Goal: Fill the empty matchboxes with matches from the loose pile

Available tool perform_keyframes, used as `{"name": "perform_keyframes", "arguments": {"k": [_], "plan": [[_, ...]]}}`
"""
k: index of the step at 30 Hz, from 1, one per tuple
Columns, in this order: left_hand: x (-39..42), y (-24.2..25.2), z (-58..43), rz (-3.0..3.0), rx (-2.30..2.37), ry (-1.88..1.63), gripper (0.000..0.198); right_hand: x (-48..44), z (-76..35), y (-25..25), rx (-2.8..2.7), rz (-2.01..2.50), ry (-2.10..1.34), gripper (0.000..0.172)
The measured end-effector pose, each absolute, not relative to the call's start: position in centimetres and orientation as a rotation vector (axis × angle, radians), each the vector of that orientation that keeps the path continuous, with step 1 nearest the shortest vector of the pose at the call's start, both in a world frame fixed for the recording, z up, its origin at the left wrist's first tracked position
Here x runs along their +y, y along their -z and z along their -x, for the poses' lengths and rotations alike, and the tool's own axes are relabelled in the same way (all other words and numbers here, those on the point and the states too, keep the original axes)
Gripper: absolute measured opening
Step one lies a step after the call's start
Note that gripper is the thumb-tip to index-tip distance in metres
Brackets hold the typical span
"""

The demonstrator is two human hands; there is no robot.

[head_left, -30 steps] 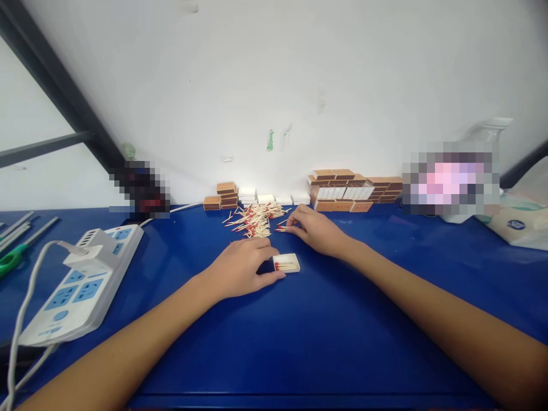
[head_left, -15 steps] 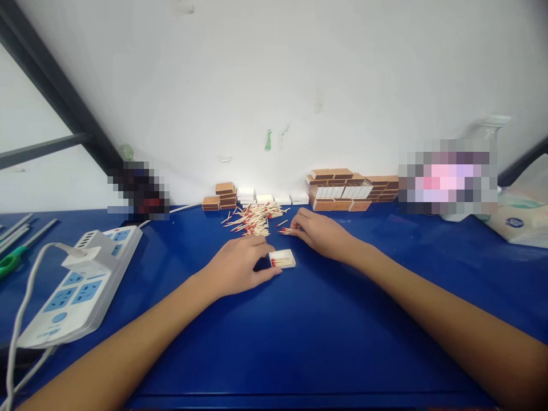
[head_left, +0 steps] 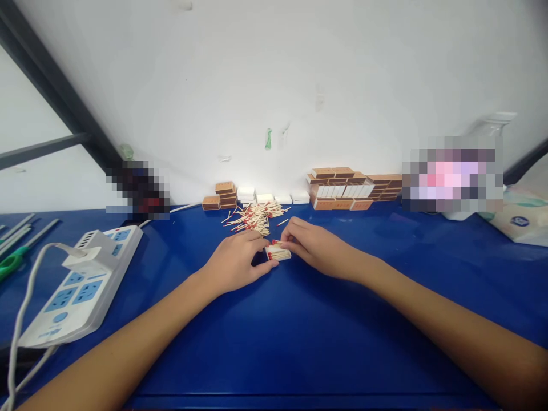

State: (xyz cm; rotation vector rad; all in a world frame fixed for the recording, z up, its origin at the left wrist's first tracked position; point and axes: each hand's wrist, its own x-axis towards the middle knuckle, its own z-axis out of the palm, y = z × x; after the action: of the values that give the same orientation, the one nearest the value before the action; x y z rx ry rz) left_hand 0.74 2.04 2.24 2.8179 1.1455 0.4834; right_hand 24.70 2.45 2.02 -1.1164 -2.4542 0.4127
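Note:
My left hand [head_left: 240, 261] grips the left end of a small white matchbox tray [head_left: 287, 257] between thumb and fingers on the blue table. Several red-tipped matches [head_left: 280, 256] lie side by side in the tray. Over its far right edge, my right hand [head_left: 311, 244] pinches a few more matches [head_left: 276, 242], their red heads pointing left. Just behind both hands spreads a loose pile of matches [head_left: 256, 217], with one single match [head_left: 282, 222] lying apart to the right of it.
Along the wall stand white trays [head_left: 246, 195], a small stack of brown matchboxes [head_left: 225, 198] and a larger stack of matchboxes [head_left: 338, 204]. A white power strip [head_left: 98, 297] with a cable lies left, near green-handled scissors [head_left: 12, 261]. A tissue pack [head_left: 520, 220] sits far right.
My right hand has moved left and nearer, bringing its matches from beside the pile to over the tray. My left hand and the tray have shifted slightly left and away.

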Motion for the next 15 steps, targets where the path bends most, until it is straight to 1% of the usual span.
{"name": "perform_keyframes", "arguments": {"k": [6, 9, 15], "plan": [[1.99, -2.13, -0.75, -2.801, 1.111, -0.501, 0.026, 2.24, -24.5, -1.3, -2.547, 1.083, -0.324, 0.015], [1.92, -2.12, -0.73, -2.805, 1.1, -0.504, 0.026, 2.24, -24.73, -1.44, -2.548, 1.075, -0.322, 0.013], [1.91, -2.06, -0.78, -2.821, 1.071, -0.492, 0.027, 2.15, -24.66, -1.4, -2.528, 1.039, -0.341, 0.014]]}}
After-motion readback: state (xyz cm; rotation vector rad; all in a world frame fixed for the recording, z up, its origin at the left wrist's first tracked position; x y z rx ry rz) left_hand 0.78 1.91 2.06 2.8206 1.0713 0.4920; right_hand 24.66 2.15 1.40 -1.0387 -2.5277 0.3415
